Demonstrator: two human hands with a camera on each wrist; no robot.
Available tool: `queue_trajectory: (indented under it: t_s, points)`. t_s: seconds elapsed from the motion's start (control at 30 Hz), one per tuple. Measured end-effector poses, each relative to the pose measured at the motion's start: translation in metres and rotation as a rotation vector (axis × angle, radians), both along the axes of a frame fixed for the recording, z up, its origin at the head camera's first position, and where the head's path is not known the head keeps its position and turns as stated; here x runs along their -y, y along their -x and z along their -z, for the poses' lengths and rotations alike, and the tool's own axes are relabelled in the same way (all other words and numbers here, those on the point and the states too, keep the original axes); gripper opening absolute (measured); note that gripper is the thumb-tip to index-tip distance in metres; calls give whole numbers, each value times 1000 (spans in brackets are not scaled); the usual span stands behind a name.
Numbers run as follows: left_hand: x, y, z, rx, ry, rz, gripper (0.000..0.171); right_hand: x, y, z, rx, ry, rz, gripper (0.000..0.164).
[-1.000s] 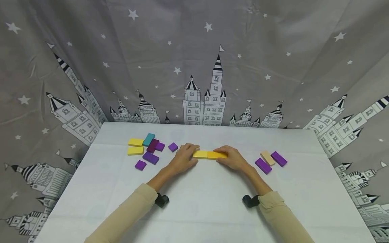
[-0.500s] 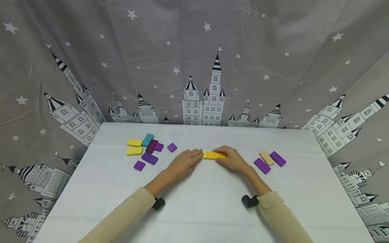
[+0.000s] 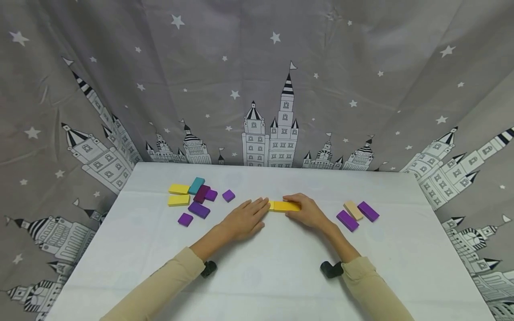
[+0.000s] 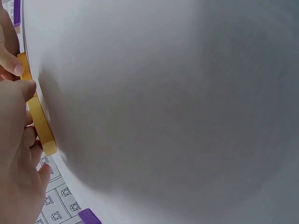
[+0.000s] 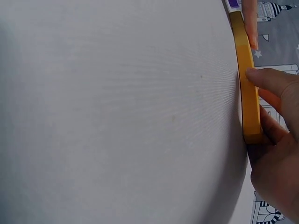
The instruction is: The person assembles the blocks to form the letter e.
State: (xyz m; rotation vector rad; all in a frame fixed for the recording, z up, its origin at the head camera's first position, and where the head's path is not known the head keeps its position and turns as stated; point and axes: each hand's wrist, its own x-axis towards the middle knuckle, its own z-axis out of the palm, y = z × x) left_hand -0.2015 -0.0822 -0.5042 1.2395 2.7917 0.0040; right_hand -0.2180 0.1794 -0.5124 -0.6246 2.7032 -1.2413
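Observation:
My right hand (image 3: 307,211) grips the orange-yellow block (image 3: 286,206) at mid-table, thumb on the near side and fingers behind, as the right wrist view shows. End to end with it lies a lighter yellow block (image 4: 41,123). My left hand (image 3: 242,221) lies over that lighter block with straight fingers, hiding most of it in the head view. Its thumb is spread toward the near side, apart from the block in the head view. Left of this hand is a small purple block (image 3: 229,195).
Farther left lie two yellow blocks (image 3: 179,200), a teal block (image 3: 196,186), a maroon block (image 3: 202,194) and several purple ones (image 3: 199,210). At right, a beige block (image 3: 353,210) lies between two purple blocks (image 3: 347,220). A grey castle-print curtain (image 3: 257,58) hangs behind the white table (image 3: 277,276).
My left hand has gone from holding the lighter block's left end to lying over it, fingers straightened and reaching right. The right hand keeps its hold in nearly the same place.

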Motion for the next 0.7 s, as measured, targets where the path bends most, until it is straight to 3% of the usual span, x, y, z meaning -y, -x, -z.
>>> queue_trajectory:
  t_s: [0.27,0.53,0.7]
  points:
    - [-1,-1,0,23,-6,-1,61,-13,-14,-9,-57,13,112,38]
    - [0,-1,1,27,-2,-3,61,-48,-42,-22,-39,75,183,36]
    - [0,0,3,13,6,2,60,-76,-61,-26,-101,63,244,35]
